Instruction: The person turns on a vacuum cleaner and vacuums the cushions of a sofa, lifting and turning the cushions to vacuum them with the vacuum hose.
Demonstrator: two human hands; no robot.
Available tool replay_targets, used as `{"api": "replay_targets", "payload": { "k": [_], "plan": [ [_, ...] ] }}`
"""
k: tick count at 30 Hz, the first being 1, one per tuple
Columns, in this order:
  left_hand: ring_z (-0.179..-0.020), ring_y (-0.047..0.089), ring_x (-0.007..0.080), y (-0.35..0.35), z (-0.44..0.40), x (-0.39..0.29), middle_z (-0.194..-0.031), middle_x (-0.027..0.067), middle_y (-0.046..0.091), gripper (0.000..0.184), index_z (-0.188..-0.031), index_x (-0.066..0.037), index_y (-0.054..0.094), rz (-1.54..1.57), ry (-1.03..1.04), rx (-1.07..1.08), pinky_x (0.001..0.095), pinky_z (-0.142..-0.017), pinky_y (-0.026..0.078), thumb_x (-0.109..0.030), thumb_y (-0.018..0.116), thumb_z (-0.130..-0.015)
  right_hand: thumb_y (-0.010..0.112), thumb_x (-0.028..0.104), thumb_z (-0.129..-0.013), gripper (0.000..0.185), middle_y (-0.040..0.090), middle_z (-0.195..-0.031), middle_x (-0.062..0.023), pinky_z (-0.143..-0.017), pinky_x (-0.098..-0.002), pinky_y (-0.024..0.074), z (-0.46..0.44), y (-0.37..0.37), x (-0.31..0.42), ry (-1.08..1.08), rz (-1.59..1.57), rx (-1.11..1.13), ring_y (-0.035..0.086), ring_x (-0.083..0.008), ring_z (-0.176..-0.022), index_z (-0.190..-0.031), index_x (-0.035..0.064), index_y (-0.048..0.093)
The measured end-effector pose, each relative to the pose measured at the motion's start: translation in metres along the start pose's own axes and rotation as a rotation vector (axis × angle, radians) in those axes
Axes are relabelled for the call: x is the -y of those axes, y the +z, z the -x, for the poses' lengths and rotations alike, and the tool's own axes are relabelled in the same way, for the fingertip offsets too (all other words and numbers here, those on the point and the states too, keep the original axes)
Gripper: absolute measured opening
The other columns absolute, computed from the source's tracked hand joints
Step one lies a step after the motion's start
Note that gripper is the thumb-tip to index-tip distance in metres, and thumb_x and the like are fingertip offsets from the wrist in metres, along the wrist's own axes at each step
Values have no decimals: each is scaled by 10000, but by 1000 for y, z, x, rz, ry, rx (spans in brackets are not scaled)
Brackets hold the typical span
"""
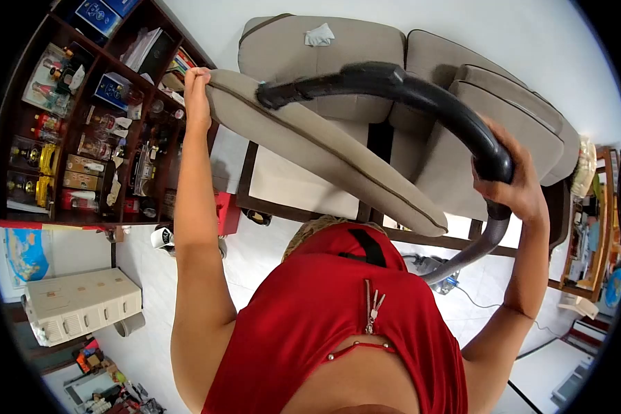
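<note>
Fingers of the right hand [524, 172] wrap closed around the curved black vacuum-cleaner handle [455, 121], its tip at the grey-beige seat cushion [310, 148], which the left hand [198, 100] clasps at one end, tilted before the wooden-framed sofa [362, 45].

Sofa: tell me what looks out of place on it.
One seat cushion is askew: the left hand holds it up at an angle, baring the pale base beneath. A crumpled white cloth or tissue lies on a back cushion, looking stray. I see no spill or damage.
</note>
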State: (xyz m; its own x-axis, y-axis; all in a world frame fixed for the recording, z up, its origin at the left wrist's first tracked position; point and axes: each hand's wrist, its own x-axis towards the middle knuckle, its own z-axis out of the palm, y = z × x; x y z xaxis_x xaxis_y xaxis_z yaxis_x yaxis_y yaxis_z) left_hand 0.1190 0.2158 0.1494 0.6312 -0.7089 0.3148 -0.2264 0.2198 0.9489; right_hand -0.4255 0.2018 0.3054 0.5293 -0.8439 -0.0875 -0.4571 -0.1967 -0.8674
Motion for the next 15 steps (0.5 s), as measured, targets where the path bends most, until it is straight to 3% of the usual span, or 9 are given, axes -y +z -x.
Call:
{"api": "replay_targets", "payload": {
  "k": [2,7,10,15],
  "plan": [
    [-954,464,145,0,-2,2,-990,7,530,91,-915,-102,519,-11,-10,-8,284,-913,352,-183,523,-874,714,198,-527,830,613,-1006,-45,-800,-273,455,14,-2,-3,62,9,-20,567,-146,-857,-1340,84,591],
    [-953,478,146,1,-9,9,-978,13,533,175,-931,-95,552,7,7,25,290,-903,372,-259,493,-925,706,139,-503,861,622,-932,-38,-759,-263,475,29,5,-9,-24,-135,-111,598,-136,-790,-1351,60,579],
    [-958,492,155,14,-5,6,-982,24,544,348,-962,-83,575,103,-79,-30,311,-893,396,-386,410,-1009,715,149,-535,847,615,-922,-59,-713,-265,491,18,8,-5,-150,-214,-120,610,-144,-746,-1366,70,567],
    [-959,504,179,28,6,-2,-1034,63,584,633,-957,-57,572,65,4,-11,327,-908,406,-596,249,-1032,733,206,-554,863,603,-864,-55,-665,-284,495,-13,13,19,-228,-76,-142,604,-148,-709,-1384,71,541]
  ]
}}
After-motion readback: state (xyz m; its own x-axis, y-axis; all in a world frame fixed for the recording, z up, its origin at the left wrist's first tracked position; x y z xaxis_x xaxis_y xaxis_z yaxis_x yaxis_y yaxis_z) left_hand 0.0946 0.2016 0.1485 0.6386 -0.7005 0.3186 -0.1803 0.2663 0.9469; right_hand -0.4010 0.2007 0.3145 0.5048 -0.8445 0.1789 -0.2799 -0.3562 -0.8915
